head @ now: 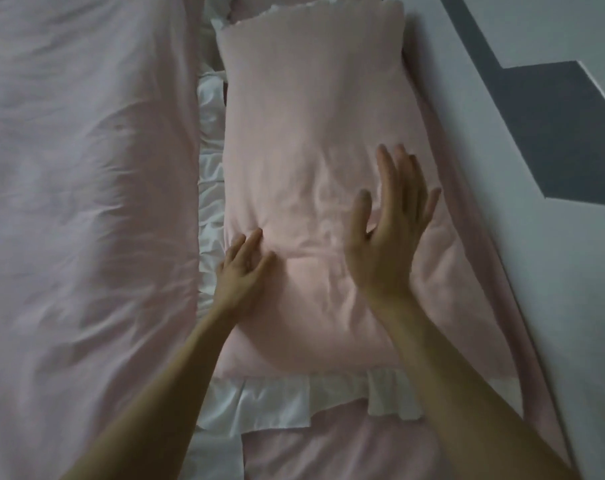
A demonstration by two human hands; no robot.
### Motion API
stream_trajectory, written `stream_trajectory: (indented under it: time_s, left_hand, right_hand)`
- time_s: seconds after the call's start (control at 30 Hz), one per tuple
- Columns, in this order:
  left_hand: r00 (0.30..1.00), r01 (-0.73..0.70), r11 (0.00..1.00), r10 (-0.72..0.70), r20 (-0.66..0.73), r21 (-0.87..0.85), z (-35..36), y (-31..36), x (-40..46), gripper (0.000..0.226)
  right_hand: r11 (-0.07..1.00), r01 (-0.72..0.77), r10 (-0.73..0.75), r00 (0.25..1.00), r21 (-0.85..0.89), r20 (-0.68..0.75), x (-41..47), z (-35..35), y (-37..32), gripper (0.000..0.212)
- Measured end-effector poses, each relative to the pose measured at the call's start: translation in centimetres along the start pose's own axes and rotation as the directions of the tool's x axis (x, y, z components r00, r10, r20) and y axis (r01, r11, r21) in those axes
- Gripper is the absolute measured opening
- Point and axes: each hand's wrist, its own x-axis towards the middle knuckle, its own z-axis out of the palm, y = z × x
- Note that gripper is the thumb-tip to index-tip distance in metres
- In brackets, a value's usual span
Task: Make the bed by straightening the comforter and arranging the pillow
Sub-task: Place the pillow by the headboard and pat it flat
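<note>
A pink pillow [301, 133] with a white ruffled border lies lengthwise on the bed, close to the wall on the right. My left hand [243, 271] rests flat on its lower left edge, fingers spread. Over the pillow's lower right part is my right hand [387, 230], open with fingers apart and slightly blurred; I cannot tell whether it touches the fabric. The pink comforter [82, 220] lies wrinkled to the left of the pillow and fills the left half of the view.
White ruffle fabric [276, 400] shows below and left of the pillow. A pink sheet [328, 445] lies beneath. A pale wall [550, 306] with a dark grey stepped stripe [550, 126] runs along the bed's right side.
</note>
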Motion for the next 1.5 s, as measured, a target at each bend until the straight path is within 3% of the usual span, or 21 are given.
stream_trajectory:
  time_s: [0.07, 0.13, 0.2, 0.27, 0.33, 0.37, 0.43, 0.47, 0.53, 0.6, 0.67, 0.7, 0.77, 0.83, 0.87, 0.93, 1.07, 1.23, 1.3, 1.4, 1.5]
  left_hand:
    - [0.990, 0.135, 0.905, -0.135, 0.029, -0.402, -1.6, -0.3, 0.4, 0.044]
    - [0.954, 0.292, 0.746, -0.271, 0.128, -0.598, -2.9, -1.2, 0.1, 0.034]
    - [0.945, 0.320, 0.687, -0.282, 0.167, -0.652, -3.9, -2.1, 0.1, 0.032]
    - [0.937, 0.331, 0.634, -0.310, 0.163, -0.699, -4.5, -2.9, 0.5, 0.030]
    - [0.924, 0.354, 0.635, -0.350, 0.153, -0.687, -4.9, -3.3, 1.2, 0.026]
    - [0.913, 0.368, 0.625, -0.384, 0.140, -0.689, -4.9, -3.5, 1.6, 0.023]
    - [0.861, 0.419, 0.542, -0.492, 0.129, -0.728, -5.4, -3.9, 1.9, 0.014]
    - [0.838, 0.425, 0.516, -0.534, 0.109, -0.744, -5.6, -4.1, 2.0, 0.013]
    - [0.835, 0.405, 0.566, -0.549, 0.038, -0.718, -6.4, -4.1, 2.5, 0.016]
    - [0.846, 0.365, 0.620, -0.532, -0.030, -0.694, -6.7, -3.8, 3.0, 0.024]
    - [0.864, 0.327, 0.664, -0.498, -0.071, -0.672, -6.2, -2.9, 3.6, 0.027]
    - [0.881, 0.300, 0.702, -0.464, -0.096, -0.645, -5.8, -2.4, 3.8, 0.029]
    - [0.923, 0.225, 0.839, -0.347, -0.168, -0.496, -4.8, -1.7, 4.8, 0.040]
    - [0.955, 0.141, 0.950, -0.205, -0.216, -0.280, -3.8, -1.3, 5.6, 0.047]
    - [0.959, 0.096, 0.975, -0.145, -0.244, -0.201, -3.6, -0.9, 6.1, 0.044]
    - [0.950, 0.014, 0.997, -0.038, -0.309, -0.079, -3.4, -0.2, 7.2, 0.043]
    - [0.945, -0.057, 0.996, 0.075, -0.319, 0.064, -2.6, 2.3, 8.6, 0.050]
    - [0.979, -0.071, 0.965, 0.116, -0.167, 0.253, -0.6, 4.4, 11.0, 0.047]
    - [0.980, 0.003, 0.963, 0.051, -0.192, 0.268, -0.5, 4.9, 12.0, 0.042]
    - [0.942, 0.056, 0.964, 0.035, -0.334, 0.259, 0.1, 6.5, 13.2, 0.032]
    - [0.920, 0.015, 0.958, 0.099, -0.379, 0.287, 0.6, 8.5, 14.2, 0.046]
  right_hand:
    - [0.955, 0.267, -0.214, 0.923, -0.132, 0.320, -4.4, 3.2, -0.9, 0.054]
    - [0.878, 0.393, -0.143, 0.760, -0.274, 0.634, -7.4, 6.3, -0.2, 0.060]
    - [0.950, 0.205, -0.021, 0.793, -0.235, 0.608, -5.4, 7.0, -3.0, 0.059]
    - [0.995, 0.067, -0.031, 0.915, -0.078, 0.403, -2.6, 6.6, -6.8, 0.047]
    - [0.972, 0.143, -0.191, 0.943, 0.188, 0.271, -2.8, 6.1, -8.5, 0.044]
    - [0.946, 0.263, -0.312, 0.898, 0.190, 0.309, -4.5, 6.5, -7.6, 0.048]
    - [0.842, 0.536, -0.460, 0.666, 0.051, 0.588, -8.3, 8.2, -4.5, 0.051]
    - [0.796, 0.605, -0.414, 0.547, -0.001, 0.727, -9.0, 8.5, -3.2, 0.050]
    - [0.862, 0.507, -0.273, 0.468, -0.002, 0.840, -6.2, 8.7, -4.0, 0.038]
    - [0.952, 0.293, -0.265, 0.656, 0.085, 0.707, -1.1, 8.8, -7.0, 0.033]
    - [0.959, 0.283, -0.272, 0.888, 0.026, 0.370, 3.3, 8.8, -8.9, 0.033]
    - [0.939, 0.340, -0.315, 0.909, -0.048, 0.274, 4.5, 9.2, -8.2, 0.035]
    - [0.774, 0.596, -0.402, 0.723, -0.213, 0.561, 4.8, 11.0, -5.4, 0.050]
    - [0.643, 0.739, -0.197, 0.415, -0.203, 0.888, 4.6, 12.1, -3.0, 0.055]
    - [0.675, 0.715, -0.140, 0.363, -0.179, 0.921, 5.4, 12.5, -3.0, 0.053]
    - [0.762, 0.638, -0.226, 0.427, -0.115, 0.876, 8.3, 13.3, -5.0, 0.044]
    - [0.840, 0.500, -0.425, 0.847, -0.211, 0.320, 11.7, 12.2, -5.0, 0.038]
    - [0.786, 0.569, -0.321, 0.710, -0.243, 0.626, 9.4, 13.1, 2.2, 0.052]
    - [0.859, 0.497, -0.382, 0.781, -0.122, 0.494, 13.2, 12.4, 0.0, 0.053]
    - [0.904, 0.369, -0.338, 0.926, -0.218, 0.167, 17.0, 10.5, 1.6, 0.044]
    - [0.853, 0.302, -0.097, 0.894, -0.426, 0.438, 15.2, 9.6, 6.9, 0.061]
